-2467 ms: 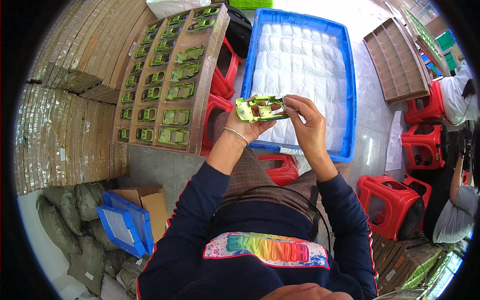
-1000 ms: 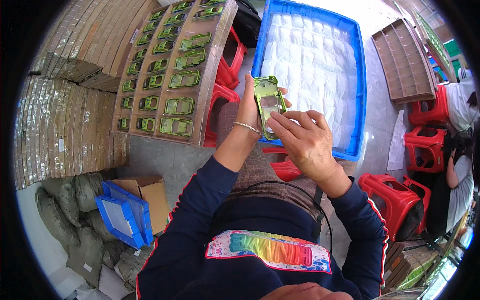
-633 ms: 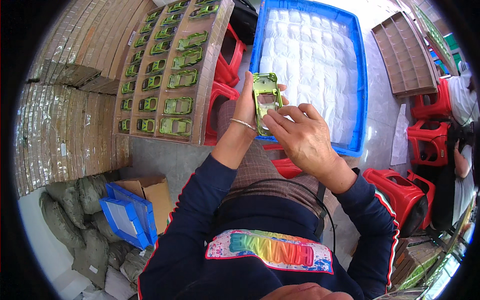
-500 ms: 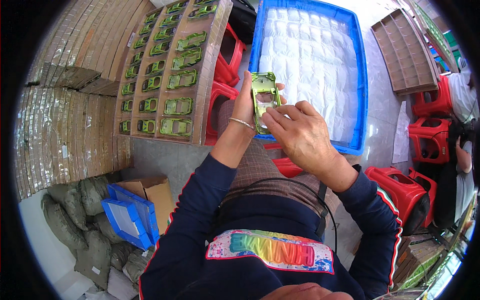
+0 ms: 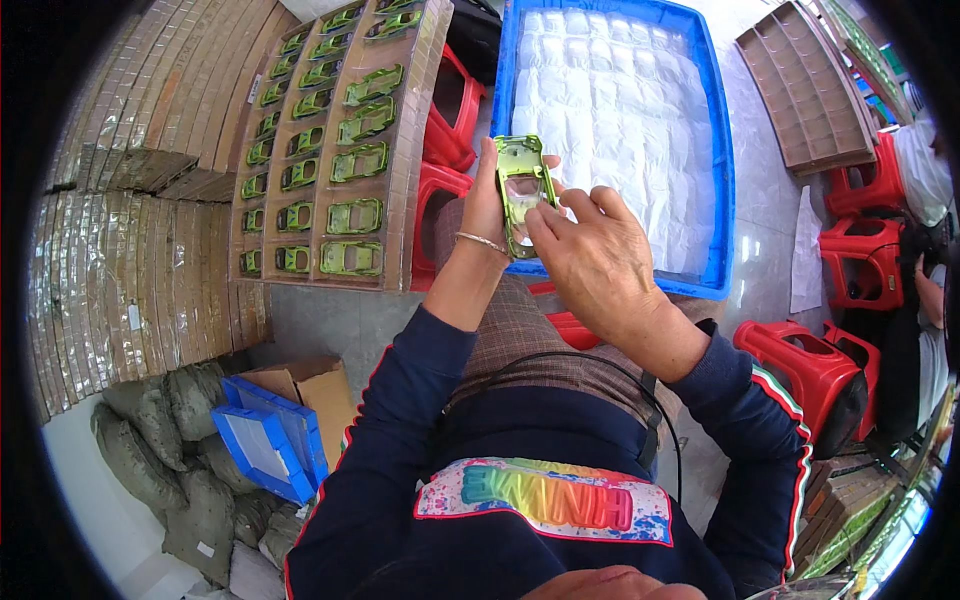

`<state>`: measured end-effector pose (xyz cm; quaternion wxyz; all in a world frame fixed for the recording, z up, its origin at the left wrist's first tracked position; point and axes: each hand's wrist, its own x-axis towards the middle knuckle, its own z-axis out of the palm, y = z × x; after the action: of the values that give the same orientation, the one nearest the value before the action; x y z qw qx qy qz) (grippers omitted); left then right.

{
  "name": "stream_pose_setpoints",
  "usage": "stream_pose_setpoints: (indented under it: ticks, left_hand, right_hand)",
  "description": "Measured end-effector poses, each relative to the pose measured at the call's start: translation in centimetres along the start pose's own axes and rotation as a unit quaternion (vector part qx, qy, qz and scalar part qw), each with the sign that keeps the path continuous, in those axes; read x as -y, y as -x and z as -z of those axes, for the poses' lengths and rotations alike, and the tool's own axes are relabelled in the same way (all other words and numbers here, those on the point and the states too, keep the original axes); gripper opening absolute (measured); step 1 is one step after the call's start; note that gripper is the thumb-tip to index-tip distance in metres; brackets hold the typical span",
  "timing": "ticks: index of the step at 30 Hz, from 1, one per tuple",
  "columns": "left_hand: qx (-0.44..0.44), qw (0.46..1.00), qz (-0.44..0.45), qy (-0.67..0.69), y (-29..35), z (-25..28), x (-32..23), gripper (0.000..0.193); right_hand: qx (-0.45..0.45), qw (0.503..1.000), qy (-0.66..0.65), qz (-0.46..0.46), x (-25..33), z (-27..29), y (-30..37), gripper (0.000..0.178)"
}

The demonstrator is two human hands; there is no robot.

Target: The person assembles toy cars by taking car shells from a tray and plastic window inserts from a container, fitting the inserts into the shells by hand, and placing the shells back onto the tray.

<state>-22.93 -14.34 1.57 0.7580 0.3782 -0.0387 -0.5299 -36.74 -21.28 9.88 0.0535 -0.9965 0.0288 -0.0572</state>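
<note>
A green toy car body shell [image 5: 520,160] with open window gaps lies lengthwise in my left hand [image 5: 484,215], whose fingers wrap round it from the left and beneath. The fingers of my right hand [image 5: 598,250] are bent over the shell's near right part. Thumb and forefinger press together there; whether they pinch some small piece is hidden. To the left, a brown divided tray [image 5: 318,225] carries rows of similar green shells [image 5: 352,217]. Beyond my hands stands a blue crate [image 5: 722,200] filled with white wrapped pieces [image 5: 610,120] in rows.
Tall stacks of brown trays [image 5: 130,290] rise at the left. Red stools [image 5: 800,370] stand at right and under the tray. An upright brown divided tray [image 5: 805,95] leans at far right, near a person's arm [image 5: 928,295]. Grey sacks [image 5: 205,515] and blue bins [image 5: 265,445] lie lower left.
The shell and both hands have shifted slightly left and away from me. My right fingers stay at the shell's near part, a little more bent.
</note>
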Motion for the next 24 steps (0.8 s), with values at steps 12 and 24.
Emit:
stream_pose_setpoints:
  ticks: [12, 24]
  left_hand:
    - [-0.030, 0.999, -0.012, -0.010, -0.4, -0.9, 0.1, 0.062]
    - [-0.039, 0.996, -0.036, -0.068, 0.1, -2.3, 0.2, 0.066]
  right_hand:
    - [-0.075, 0.997, -0.014, -0.005, -0.2, -1.1, 0.3, 0.036]
    - [0.014, 0.999, -0.019, 0.024, -1.0, -1.0, -0.5, 0.032]
